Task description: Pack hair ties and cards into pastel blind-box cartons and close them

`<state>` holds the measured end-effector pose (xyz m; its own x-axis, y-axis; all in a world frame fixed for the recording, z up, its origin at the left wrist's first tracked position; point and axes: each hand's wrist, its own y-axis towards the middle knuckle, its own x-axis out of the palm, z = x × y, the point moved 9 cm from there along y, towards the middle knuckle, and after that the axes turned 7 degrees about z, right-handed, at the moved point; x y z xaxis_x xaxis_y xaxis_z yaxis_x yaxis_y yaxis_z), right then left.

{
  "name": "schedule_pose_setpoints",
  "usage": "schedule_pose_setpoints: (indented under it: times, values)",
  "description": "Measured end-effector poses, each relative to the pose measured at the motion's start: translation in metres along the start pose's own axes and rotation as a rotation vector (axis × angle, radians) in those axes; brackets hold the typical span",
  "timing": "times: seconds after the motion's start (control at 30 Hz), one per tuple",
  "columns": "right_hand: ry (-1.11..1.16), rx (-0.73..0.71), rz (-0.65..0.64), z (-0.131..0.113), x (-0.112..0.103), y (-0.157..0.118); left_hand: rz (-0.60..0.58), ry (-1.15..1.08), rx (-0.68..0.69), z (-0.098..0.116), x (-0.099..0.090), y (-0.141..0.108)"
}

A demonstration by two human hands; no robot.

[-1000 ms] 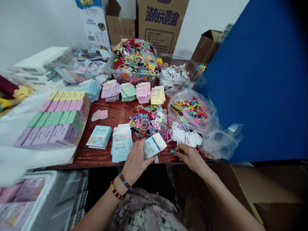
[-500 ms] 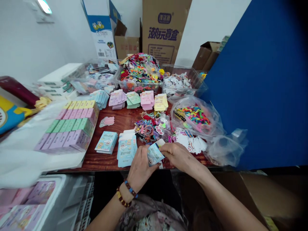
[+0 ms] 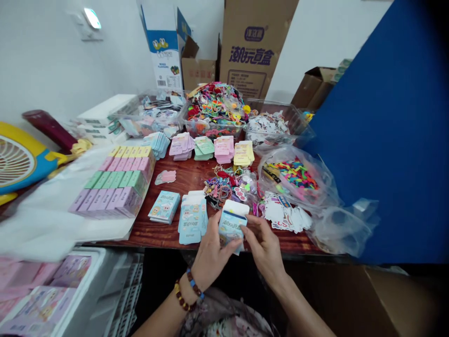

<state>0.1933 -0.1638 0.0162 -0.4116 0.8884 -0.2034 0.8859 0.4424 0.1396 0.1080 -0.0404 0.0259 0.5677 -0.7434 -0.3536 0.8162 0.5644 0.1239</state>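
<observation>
A person's left hand (image 3: 212,255), beaded bracelets (image 3: 185,294) at the wrist, and right hand (image 3: 263,248) pinch a pale blue card box (image 3: 230,228) between fingers and thumbs, held just above the edge of a wooden table (image 3: 157,231). Beside the hands lie stacked blue cards (image 3: 191,220); just beyond, a heap of colored hair bands (image 3: 220,189) and white paper tags (image 3: 286,213).

This looks like a small packing room. Cartons (image 3: 249,49) stand by the wall, and a table (image 3: 164,232) holds tubs (image 3: 213,128) of trinkets (image 3: 213,105) and stacked boxes (image 3: 112,182).
</observation>
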Motion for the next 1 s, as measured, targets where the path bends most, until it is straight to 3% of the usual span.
schedule_pose_setpoints:
  times: [0.2, 0.6, 0.77, 0.9, 1.0]
  values:
    - [0.071, -0.115, -0.15, -0.02, 0.005, 0.006, -0.06, -0.284, -0.065, -0.003, -0.024, -0.009]
    - [-0.036, -0.305, -0.291, -0.056, 0.012, 0.004, -0.263, -0.47, -0.198, 0.001, -0.025, -0.026]
    - [-0.018, -0.234, -0.342, -0.06, 0.015, 0.005, -0.216, -0.504, -0.223, 0.002, -0.031, -0.029]
    - [-0.035, -0.267, -0.436, -0.082, 0.023, 0.008, -0.191, -0.461, -0.192, 0.008, -0.035, -0.028]
    - [-0.022, -0.145, -0.483, -0.085, 0.027, 0.018, -0.186, -0.411, -0.185, 0.007, -0.036, -0.029]
